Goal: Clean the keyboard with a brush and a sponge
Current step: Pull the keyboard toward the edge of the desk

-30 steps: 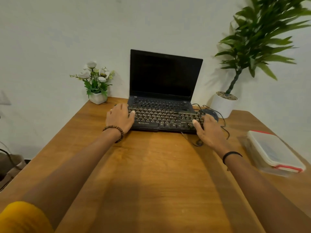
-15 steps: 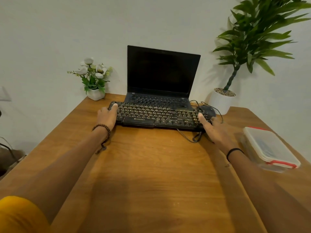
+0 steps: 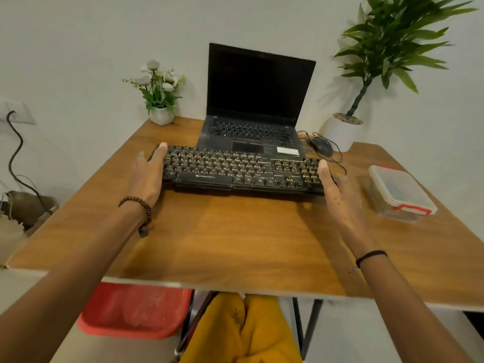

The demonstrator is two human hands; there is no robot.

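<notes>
A black, dusty keyboard (image 3: pixel 235 171) lies flat on the wooden table (image 3: pixel 235 244), just in front of the open laptop (image 3: pixel 256 100). My left hand (image 3: pixel 146 176) grips its left end with the thumb on the top corner. At the right end, my right hand (image 3: pixel 336 195) holds on with the thumb resting over the number keys. No brush or sponge is in sight.
A black mouse (image 3: pixel 320 147) with a tangled cable sits right of the laptop. A lidded clear plastic box (image 3: pixel 400 192) with red clips stands at the table's right. A small flower pot (image 3: pixel 161 115) and a tall potted plant (image 3: pixel 340 132) stand by the wall. A red stool (image 3: pixel 136 310) is below the table.
Both hands have drawn the keyboard off the laptop's base toward me, onto the table. The laptop's own keys and touchpad now show. The view has tilted down.
</notes>
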